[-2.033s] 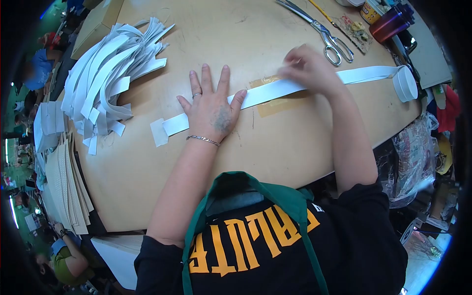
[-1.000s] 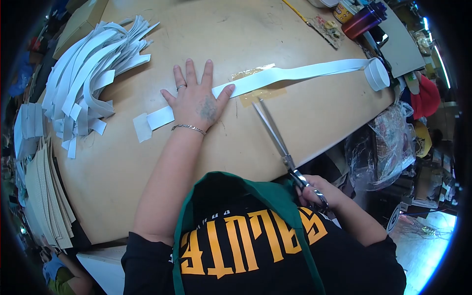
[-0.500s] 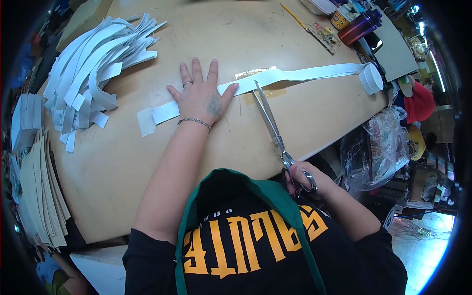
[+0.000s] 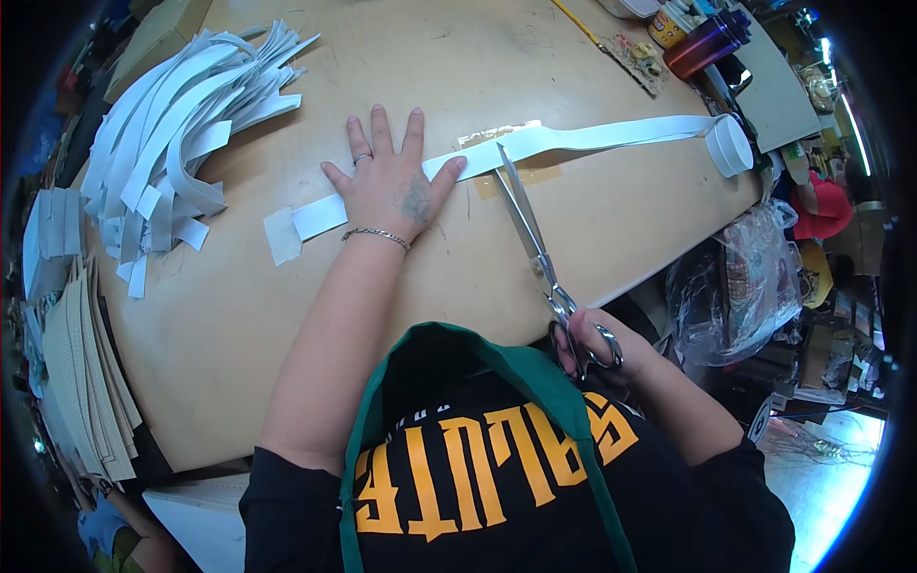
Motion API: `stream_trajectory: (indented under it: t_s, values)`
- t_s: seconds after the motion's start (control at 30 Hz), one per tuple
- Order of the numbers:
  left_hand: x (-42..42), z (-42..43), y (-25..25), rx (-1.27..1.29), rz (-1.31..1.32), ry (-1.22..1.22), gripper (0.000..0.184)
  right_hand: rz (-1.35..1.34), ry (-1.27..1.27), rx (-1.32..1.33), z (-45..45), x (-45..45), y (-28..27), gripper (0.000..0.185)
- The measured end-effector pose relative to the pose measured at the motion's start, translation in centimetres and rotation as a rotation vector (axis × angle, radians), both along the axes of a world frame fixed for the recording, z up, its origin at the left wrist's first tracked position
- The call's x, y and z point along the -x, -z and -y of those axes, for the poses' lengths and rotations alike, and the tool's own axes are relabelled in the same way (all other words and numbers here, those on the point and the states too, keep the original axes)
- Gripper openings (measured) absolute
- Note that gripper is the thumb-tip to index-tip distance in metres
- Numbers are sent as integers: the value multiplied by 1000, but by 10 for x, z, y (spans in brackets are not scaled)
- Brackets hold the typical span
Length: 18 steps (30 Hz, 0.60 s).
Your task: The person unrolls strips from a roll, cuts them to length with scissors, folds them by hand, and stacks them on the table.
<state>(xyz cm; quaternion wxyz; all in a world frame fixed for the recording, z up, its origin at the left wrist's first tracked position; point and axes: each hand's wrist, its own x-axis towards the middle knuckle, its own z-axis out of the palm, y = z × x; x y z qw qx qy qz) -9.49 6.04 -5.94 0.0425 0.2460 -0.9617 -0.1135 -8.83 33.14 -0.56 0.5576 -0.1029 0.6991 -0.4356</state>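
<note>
A white elastic-looking strip [image 4: 621,136] runs across the table from a small roll [image 4: 730,146] on the right. My left hand [image 4: 394,186] lies flat over the strip with its fingers spread, pressing it against the tabletop. The strip's free end [image 4: 320,217] pokes out beside a pale piece of tape [image 4: 282,236]. In my right hand [image 4: 611,344], near the table's front edge, are metal scissors [image 4: 541,263]. Their blades are parted, the upper tip over the strip, right of my left thumb. Whether the lower blade is beneath the strip is hard to see.
A heap of cut white strips [image 4: 162,134] lies at the left, above stacked beige sheets [image 4: 81,372]. Clear brown tape [image 4: 516,177] is stuck on the table [image 4: 315,382]. A purple bottle [image 4: 707,46] and a paintbrush [image 4: 602,46] are at the back right. Another person's arm shows lower left.
The scissor blades have spread further apart, one tip now over the strip. My left hand stays on the strip. The view has shifted slightly.
</note>
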Motion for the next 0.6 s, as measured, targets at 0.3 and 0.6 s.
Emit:
stream_trajectory:
  t_s: [0.3, 0.6]
  values:
    - [0, 0, 1, -5, -2, -2, 76, -98, 23, -111, 21, 6, 4, 60]
    - [0, 0, 2, 0, -7, 1, 76, -126, 72, -151, 23, 3, 2, 60]
